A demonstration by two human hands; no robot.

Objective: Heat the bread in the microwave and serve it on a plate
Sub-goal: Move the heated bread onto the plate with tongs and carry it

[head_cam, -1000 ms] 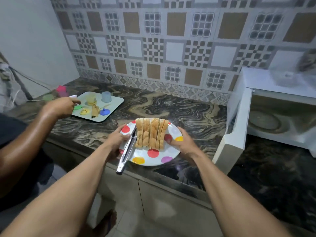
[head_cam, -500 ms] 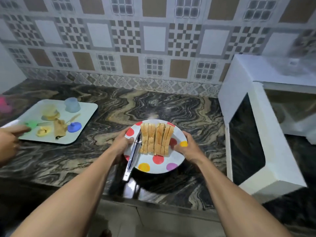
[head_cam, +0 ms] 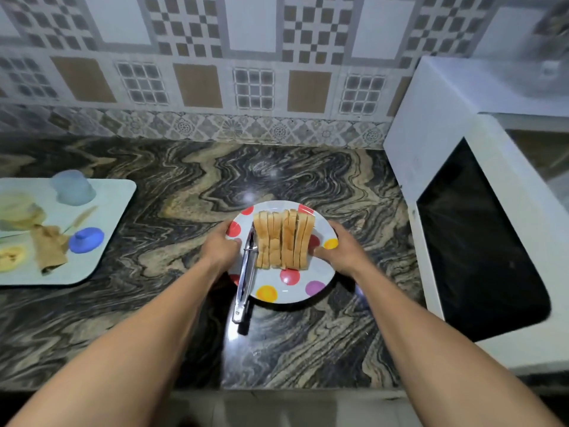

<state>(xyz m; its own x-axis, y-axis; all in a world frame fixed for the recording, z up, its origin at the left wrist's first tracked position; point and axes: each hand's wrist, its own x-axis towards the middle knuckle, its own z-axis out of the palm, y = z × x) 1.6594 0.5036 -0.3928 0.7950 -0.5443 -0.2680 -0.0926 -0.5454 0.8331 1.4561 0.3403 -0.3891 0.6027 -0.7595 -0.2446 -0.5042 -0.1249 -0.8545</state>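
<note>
1. The microwave [head_cam: 455, 155], its door open at the right, is judged the destination; a level carry is called for.
2. The plate [head_cam: 286, 295] is held over the surface [head_cam: 308, 167], both rims gripped.
3. The bread [head_cam: 283, 238] is stood between left hand [head_cam: 220, 246] and right hand [head_cam: 341, 252], fingers [head_cam: 320, 251] curled round the rim.

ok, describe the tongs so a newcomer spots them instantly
Left of the white microwave, over the marble counter, is a polka-dot plate. The tongs lie along its left side beside the bread slices, overhanging the near rim. Only they are shiny metal.
</note>
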